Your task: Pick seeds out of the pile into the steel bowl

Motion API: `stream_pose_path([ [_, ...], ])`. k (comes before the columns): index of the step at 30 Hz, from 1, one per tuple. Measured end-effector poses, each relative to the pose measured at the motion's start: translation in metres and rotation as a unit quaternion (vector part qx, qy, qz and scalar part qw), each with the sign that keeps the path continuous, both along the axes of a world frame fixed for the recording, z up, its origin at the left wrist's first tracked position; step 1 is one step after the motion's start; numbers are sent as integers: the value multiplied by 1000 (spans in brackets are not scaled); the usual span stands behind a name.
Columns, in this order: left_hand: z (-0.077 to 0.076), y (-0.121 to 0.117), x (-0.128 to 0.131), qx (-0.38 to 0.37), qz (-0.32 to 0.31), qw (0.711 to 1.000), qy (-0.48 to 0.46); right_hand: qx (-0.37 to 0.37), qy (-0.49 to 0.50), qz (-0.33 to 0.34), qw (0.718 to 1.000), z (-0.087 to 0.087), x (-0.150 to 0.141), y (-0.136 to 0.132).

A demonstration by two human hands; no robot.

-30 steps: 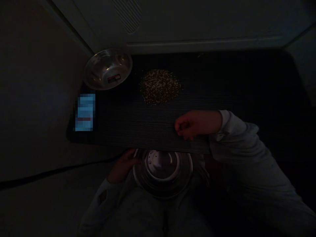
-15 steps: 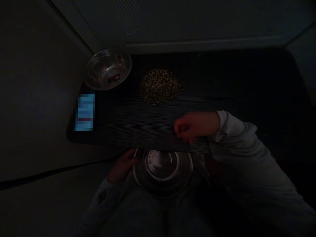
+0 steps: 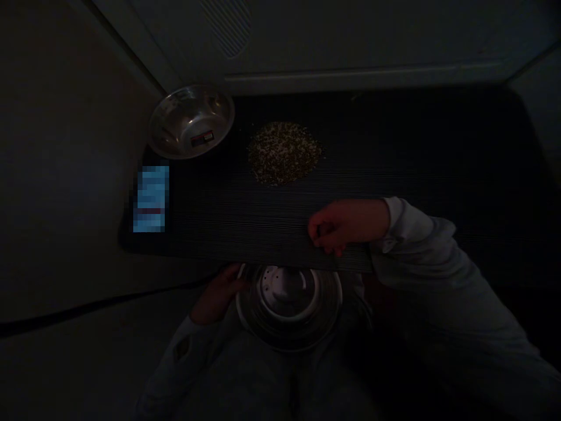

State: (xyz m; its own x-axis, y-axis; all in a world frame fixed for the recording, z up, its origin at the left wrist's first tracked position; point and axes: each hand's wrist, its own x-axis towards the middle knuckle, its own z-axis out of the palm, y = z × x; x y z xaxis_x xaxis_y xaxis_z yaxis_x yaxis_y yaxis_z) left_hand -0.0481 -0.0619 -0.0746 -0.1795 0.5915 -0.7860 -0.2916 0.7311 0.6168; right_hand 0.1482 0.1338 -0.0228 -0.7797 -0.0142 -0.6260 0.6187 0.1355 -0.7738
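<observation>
My left hand (image 3: 221, 292) is gripping the left rim of a metal bowl (image 3: 331, 299), which is resting on my lap by the near edge of the table (image 3: 210, 228). My right hand (image 3: 339, 225) is curling over the table, but I cannot tell if it is closing on something. The grain pile (image 3: 284, 153) is lying farther, slightly left. In my judgement, careful work is needing a firm left grip and light right fingers.

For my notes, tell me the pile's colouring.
The pile is speckled in pale and brown; the head view shows it best.
</observation>
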Motion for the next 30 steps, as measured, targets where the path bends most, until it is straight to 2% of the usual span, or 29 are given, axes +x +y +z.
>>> stream_pose_path([
  [6, -2, -1, -1, 9, -4, 1000, -10, 7, 24, 0, 1000, 2, 2, 4],
  [11, -4, -3, -2, 15, -19, 1000, -11, 67, 61, -52, 994, 1, 5, 12],
  [14, -5, -3, -1, 14, -10, 1000, -9, 84, 58, -61, 993, -1, 5, 14],
  [30, -4, -3, 0, 16, 3, 1000, 2, 29, 12, -19, 999, -1, 5, 8],
])
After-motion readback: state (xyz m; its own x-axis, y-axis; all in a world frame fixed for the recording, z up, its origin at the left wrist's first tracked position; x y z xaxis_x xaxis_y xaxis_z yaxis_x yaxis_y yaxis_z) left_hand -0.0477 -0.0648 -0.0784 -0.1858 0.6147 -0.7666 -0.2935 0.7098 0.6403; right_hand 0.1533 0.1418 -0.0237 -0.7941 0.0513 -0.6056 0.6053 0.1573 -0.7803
